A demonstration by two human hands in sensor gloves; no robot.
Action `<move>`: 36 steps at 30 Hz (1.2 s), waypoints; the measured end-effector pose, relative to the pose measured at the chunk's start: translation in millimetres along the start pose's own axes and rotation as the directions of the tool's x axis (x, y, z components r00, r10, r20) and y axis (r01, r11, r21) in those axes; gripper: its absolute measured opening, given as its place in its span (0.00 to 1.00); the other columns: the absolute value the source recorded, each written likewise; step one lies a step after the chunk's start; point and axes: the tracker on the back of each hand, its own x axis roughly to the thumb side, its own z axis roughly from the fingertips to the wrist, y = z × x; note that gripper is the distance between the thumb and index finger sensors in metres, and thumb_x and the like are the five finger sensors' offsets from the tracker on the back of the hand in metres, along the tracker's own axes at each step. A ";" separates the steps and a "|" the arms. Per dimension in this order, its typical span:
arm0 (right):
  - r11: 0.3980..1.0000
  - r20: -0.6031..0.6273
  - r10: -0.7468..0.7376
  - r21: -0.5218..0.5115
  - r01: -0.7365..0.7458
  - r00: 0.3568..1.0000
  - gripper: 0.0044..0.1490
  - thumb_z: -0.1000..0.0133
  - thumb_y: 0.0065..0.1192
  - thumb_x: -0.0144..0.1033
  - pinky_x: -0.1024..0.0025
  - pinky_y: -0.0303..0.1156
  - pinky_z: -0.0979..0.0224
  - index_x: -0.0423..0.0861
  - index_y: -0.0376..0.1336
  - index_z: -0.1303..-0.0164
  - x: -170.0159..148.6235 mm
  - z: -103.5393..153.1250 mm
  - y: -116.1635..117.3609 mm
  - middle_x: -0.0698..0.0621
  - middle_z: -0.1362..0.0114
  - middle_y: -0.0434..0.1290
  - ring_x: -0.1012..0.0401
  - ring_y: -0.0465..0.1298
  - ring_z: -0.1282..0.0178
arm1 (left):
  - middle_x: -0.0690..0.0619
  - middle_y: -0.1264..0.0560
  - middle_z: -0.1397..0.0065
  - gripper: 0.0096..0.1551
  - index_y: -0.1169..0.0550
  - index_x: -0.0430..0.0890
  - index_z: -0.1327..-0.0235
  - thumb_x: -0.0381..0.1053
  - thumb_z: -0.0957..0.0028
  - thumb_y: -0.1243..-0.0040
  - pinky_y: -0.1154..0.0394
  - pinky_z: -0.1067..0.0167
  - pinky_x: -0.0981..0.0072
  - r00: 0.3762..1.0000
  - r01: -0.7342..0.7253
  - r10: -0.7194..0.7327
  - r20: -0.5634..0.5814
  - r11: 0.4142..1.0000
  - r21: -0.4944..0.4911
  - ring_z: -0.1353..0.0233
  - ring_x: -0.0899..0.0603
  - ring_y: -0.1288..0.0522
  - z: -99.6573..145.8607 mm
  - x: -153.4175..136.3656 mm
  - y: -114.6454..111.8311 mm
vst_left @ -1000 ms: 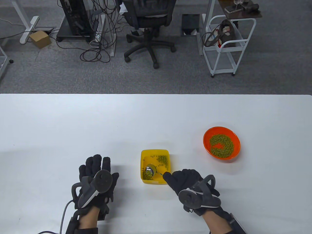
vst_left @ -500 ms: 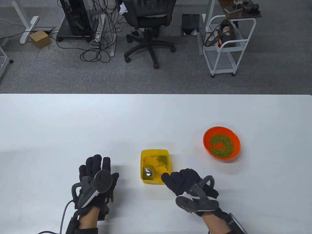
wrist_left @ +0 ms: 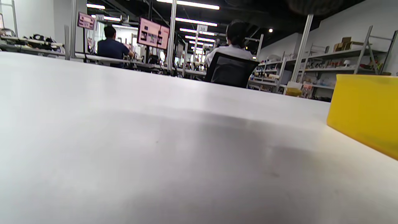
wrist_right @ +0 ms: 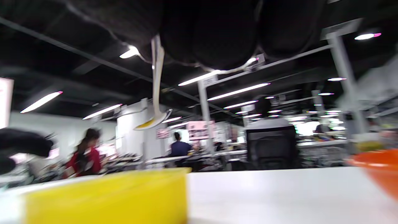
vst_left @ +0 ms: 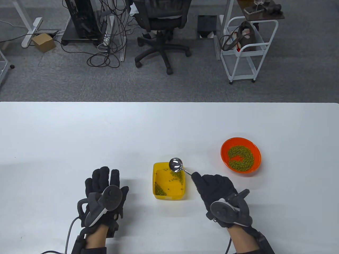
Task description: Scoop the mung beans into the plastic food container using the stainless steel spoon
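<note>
Holding the stiff, light, probably slippery spoon (vst_left: 175,164) by its handle end, the right hand (vst_left: 215,186) lifts it empty over the yellow container (vst_left: 156,182), near the table's front edge; left hand (vst_left: 104,187) rests open

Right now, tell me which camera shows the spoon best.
Table view: the whole spoon shows, its empty bowl above the yellow container's far corner, held by the right hand. The right wrist view shows it blurred, edge-on. The left wrist view shows none of it.
</note>
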 end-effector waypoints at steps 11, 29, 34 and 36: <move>0.943 -0.518 -0.326 -0.231 0.238 0.791 0.27 0.44 0.60 0.41 0.52 0.74 0.41 0.47 0.67 0.35 -101.6 24.5 -13.9 0.61 0.47 0.75 0.59 0.78 0.56 | 0.41 0.68 0.20 0.44 0.52 0.52 0.23 0.65 0.48 0.52 0.65 0.28 0.32 0.999 0.045 -0.045 -0.001 0.994 0.099 0.20 0.31 0.65 2.6 1.0 6.3; 0.910 -0.667 -0.402 -0.218 0.351 0.627 0.27 0.46 0.63 0.42 0.55 0.78 0.49 0.43 0.70 0.39 -129.3 36.1 -3.9 0.56 0.56 0.78 0.61 0.80 0.68 | 0.41 0.70 0.21 0.45 0.54 0.51 0.23 0.65 0.48 0.52 0.66 0.29 0.32 0.999 0.053 -0.053 -0.005 0.992 0.113 0.21 0.31 0.66 4.7 0.7 7.3; 0.920 -0.681 -0.378 -0.203 0.335 0.627 0.27 0.46 0.63 0.43 0.56 0.79 0.51 0.43 0.71 0.41 -130.8 36.4 -4.0 0.56 0.58 0.79 0.62 0.80 0.70 | 0.41 0.70 0.21 0.45 0.54 0.51 0.23 0.65 0.48 0.52 0.66 0.29 0.32 0.998 0.057 -0.056 -0.007 0.993 0.106 0.21 0.31 0.66 3.9 0.6 6.3; 0.920 -0.693 -0.371 -0.184 0.346 0.618 0.27 0.46 0.64 0.42 0.56 0.79 0.51 0.42 0.72 0.42 -132.2 36.9 -2.3 0.56 0.58 0.79 0.62 0.80 0.71 | 0.41 0.70 0.21 0.45 0.54 0.51 0.23 0.65 0.48 0.52 0.66 0.28 0.32 0.998 0.058 -0.058 -0.008 0.993 0.102 0.21 0.31 0.66 3.7 0.6 6.1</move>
